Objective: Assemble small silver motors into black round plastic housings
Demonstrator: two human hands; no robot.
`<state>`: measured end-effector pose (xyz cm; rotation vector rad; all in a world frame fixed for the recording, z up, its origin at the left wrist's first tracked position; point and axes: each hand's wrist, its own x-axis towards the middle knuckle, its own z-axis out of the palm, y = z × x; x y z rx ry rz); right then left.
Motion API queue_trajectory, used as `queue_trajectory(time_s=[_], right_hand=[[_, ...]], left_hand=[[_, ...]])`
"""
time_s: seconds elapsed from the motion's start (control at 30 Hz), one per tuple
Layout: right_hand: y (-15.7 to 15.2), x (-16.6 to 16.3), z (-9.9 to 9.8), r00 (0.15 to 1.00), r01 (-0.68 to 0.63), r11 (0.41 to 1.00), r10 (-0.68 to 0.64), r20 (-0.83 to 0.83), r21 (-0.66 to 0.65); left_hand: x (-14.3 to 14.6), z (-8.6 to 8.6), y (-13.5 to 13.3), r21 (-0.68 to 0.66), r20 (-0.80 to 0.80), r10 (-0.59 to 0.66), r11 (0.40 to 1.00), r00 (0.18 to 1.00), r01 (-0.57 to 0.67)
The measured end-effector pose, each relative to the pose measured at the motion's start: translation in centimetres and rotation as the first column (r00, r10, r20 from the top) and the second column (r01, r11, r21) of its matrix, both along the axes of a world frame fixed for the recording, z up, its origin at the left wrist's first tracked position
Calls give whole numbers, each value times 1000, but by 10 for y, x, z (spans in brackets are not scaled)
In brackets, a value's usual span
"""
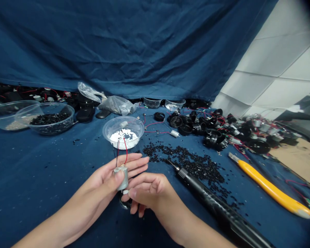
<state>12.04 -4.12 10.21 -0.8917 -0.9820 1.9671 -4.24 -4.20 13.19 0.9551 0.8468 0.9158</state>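
Observation:
My left hand is closed around a small silver motor, its thumb pressing on the casing. A red wire and a black wire rise from the motor's far end. Just below it, my right hand pinches a small white piece between thumb and forefinger, close to the motor's near end. Whether the two touch I cannot tell. Under the right fingers shows a dark, shiny part, mostly hidden. Beyond my hands stands a clear bowl with many white pieces and a motor inside.
A black electric screwdriver and a yellow utility knife lie at right. Small black pieces are scattered behind the screwdriver. Black housings and wired motors pile up at back right. Clear bowls stand at left, near a plastic bag.

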Motion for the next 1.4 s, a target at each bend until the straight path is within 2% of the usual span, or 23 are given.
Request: queue_trajectory(time_s=[0.1, 0.17, 0.57, 0.73, 0.9, 1.1, 1.27, 1.4], right_hand=[[0, 1, 0, 998, -34, 999, 34, -45, 12], [-1, 1, -1, 995, -49, 999, 49, -83, 3], [-4, 2, -2, 971, -90, 988, 58, -232, -129], [-2, 1, 1, 966, -139, 976, 96, -238, -168], [-3, -1, 1, 961, -168, 966, 116, -250, -198], [-3, 0, -1, 958, -177, 969, 129, -257, -173], [-5, 0, -2, 961, -157, 974, 113, -252, -161], [-6, 0, -2, 962, -160, 973, 115, -248, -168]], left_hand=[[1, -1, -4, 4, 35, -91, 996, 995, 91], [1, 0, -5, 3, 50, -109, 994, 993, 109], [1, 3, -5, 0, -33, 17, 1000, 999, -17], [4, 6, -6, -17, -80, 59, 998, 995, -61], [3, 5, -6, 43, -126, 74, 997, 989, -69], [3, 4, -7, 54, -123, 61, 997, 991, -54], [2, 4, -8, 31, -115, -1, 1000, 993, 5], [1, 2, -7, 97, -196, 45, 995, 980, -27]])
